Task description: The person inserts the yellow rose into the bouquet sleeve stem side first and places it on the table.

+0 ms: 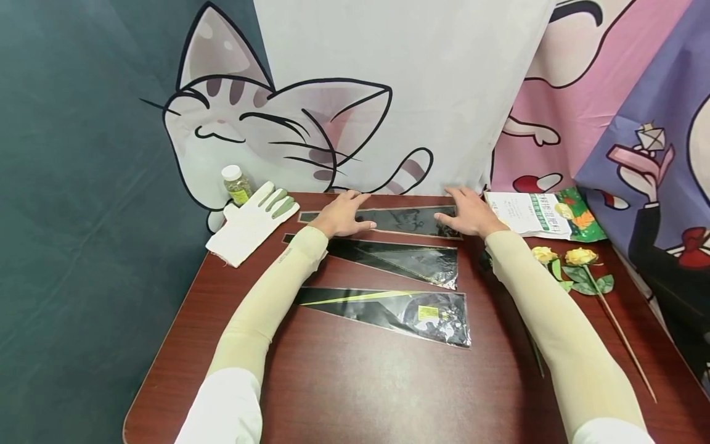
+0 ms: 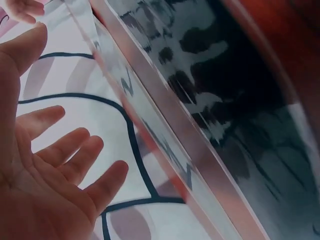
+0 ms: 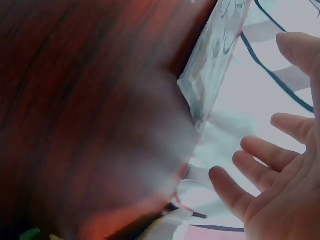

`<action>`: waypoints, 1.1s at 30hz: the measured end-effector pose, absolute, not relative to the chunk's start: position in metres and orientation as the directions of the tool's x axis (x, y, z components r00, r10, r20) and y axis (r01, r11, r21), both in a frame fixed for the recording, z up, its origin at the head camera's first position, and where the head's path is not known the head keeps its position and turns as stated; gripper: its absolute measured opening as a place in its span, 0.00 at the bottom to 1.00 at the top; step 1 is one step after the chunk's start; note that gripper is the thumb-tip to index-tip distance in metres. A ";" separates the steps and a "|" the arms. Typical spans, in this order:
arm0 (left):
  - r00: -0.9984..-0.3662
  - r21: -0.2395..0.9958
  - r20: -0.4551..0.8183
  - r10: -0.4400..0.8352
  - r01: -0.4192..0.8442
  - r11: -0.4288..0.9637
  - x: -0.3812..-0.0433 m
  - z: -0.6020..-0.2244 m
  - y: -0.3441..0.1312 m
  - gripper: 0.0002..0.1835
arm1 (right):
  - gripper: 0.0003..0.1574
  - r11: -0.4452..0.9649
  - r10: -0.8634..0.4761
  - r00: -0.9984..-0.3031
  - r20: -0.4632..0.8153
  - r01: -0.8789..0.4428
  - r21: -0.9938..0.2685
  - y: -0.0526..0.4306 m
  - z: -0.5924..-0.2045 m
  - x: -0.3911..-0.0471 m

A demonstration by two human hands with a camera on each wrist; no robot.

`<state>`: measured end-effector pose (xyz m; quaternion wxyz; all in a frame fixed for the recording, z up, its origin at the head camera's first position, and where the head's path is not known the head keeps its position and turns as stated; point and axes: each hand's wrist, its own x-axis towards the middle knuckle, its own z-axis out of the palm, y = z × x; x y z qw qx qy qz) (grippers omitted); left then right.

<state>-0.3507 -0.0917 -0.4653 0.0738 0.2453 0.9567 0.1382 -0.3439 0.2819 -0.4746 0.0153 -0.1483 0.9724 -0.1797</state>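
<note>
At my far left, a white glove (image 1: 249, 228) lies on the worktop (image 1: 360, 388) beside a capped jar (image 1: 237, 187). My left hand (image 1: 342, 216), fingers spread and pinching nothing, is over the left part of the farthest dark plastic sleeve (image 1: 405, 219); I can't tell whether it touches. That sleeve looks light, thin, floppy and slippery, easily creased; I'd pinch both end edges and keep it taut. My right hand (image 1: 470, 213), equally spread, is at its right end. Farther right are a printed packet (image 1: 546, 213) and yellow roses (image 1: 581, 256).
</note>
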 end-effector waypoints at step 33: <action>-0.811 0.431 -0.215 0.545 0.422 0.798 -0.374 -0.477 -0.003 0.34 | 0.32 0.826 -0.227 -0.973 -0.053 -0.163 -0.540 0.292 -0.493 -0.373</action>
